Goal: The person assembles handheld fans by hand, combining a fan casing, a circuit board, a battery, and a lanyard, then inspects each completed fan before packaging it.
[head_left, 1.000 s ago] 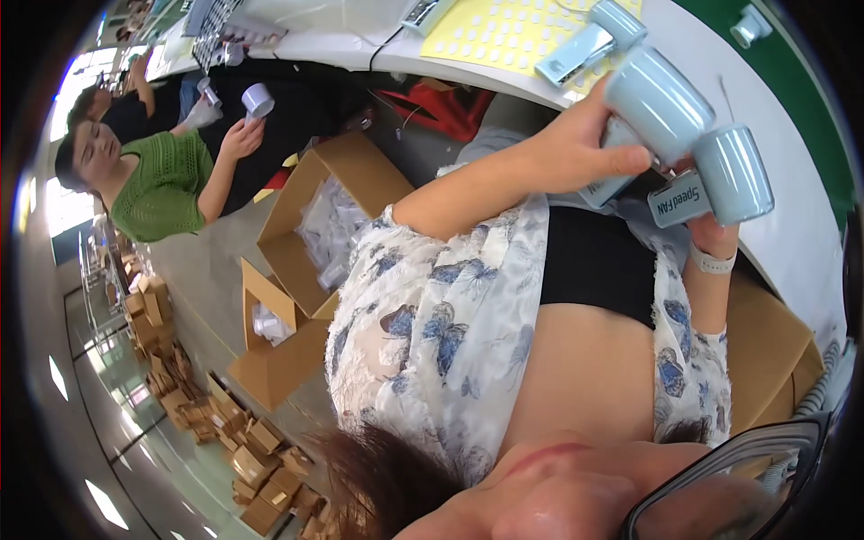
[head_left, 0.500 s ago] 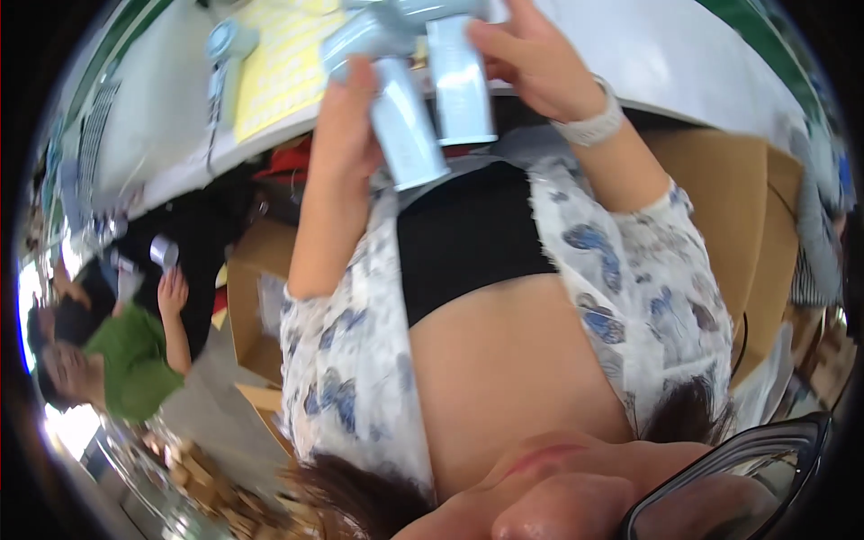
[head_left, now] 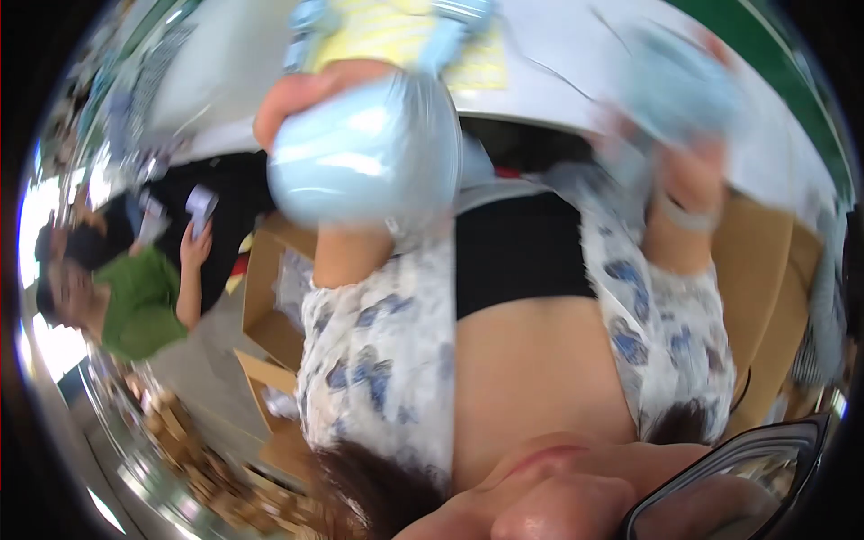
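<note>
My left hand is closed around a glossy light blue hair dryer, its rounded body turned close to me and hiding most of the fingers. On the right, my right hand grips a second light blue hair dryer, both smeared by motion. That dryer is raised near the table's front edge, apart from the first. Two more light blue dryers, one at the left and one nearer the middle, are on the table by a yellow sheet.
A white table spans the far side, with the yellow sheet and thin cords on it. Open cardboard boxes stand at my left, and a large carton at my right. A person in green holds a pale dryer at far left.
The two dryers, side by side before, are now wide apart. My right hand has swung right with one. My left hand has brought the other closer and turned its rounded body toward me.
</note>
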Motion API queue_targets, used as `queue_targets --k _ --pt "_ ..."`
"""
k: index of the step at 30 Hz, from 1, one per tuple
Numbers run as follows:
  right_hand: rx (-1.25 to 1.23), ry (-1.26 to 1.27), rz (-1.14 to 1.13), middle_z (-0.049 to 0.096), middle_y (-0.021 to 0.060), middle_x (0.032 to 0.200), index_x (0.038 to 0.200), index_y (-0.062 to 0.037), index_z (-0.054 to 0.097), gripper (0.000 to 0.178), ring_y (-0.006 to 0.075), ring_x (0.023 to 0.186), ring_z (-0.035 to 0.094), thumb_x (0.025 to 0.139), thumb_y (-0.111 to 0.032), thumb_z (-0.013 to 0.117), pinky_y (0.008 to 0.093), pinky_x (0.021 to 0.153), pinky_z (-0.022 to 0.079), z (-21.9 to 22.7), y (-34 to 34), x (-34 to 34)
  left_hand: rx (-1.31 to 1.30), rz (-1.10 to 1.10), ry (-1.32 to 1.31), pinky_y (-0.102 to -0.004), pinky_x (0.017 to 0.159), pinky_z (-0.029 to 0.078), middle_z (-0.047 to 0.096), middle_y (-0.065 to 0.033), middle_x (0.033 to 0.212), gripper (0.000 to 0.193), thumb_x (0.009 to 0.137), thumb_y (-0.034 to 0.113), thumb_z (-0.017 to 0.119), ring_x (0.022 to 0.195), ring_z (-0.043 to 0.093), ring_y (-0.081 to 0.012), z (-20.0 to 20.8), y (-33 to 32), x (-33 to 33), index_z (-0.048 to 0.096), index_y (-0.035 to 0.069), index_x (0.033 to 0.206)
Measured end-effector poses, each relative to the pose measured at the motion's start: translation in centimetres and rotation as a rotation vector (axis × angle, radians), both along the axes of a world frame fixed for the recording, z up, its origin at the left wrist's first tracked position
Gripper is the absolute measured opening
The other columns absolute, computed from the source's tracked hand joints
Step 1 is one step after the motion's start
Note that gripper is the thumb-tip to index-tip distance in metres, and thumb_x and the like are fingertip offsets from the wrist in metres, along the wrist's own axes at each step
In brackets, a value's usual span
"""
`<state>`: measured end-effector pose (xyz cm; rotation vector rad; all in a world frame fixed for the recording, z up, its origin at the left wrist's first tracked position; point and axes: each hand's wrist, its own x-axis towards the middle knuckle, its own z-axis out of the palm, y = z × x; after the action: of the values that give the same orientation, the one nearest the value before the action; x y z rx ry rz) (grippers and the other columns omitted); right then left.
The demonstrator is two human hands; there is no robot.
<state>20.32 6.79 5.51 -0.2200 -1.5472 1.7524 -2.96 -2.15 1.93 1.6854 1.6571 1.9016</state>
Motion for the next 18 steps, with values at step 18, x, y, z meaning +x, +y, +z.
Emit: queue_targets --k 18 --pt "0.220 -0.365 -0.221 0.041 0.0147 0.131 0.146 -0.0069 0.013 0.087 0.0247 0.113 0.050 0.080 -0.023 0.066 0.0359 0.095 0.041 -2.9 -2.2 -4.9 0.328 -0.293 -0.134 -0.0365 0.095 0.039 0.043 -0.0159 0.120 0.092 0.064 0.049 0.082 0.113 0.045 -0.0247 0.3 1.4 3.4 0.033 0.004 0.128"
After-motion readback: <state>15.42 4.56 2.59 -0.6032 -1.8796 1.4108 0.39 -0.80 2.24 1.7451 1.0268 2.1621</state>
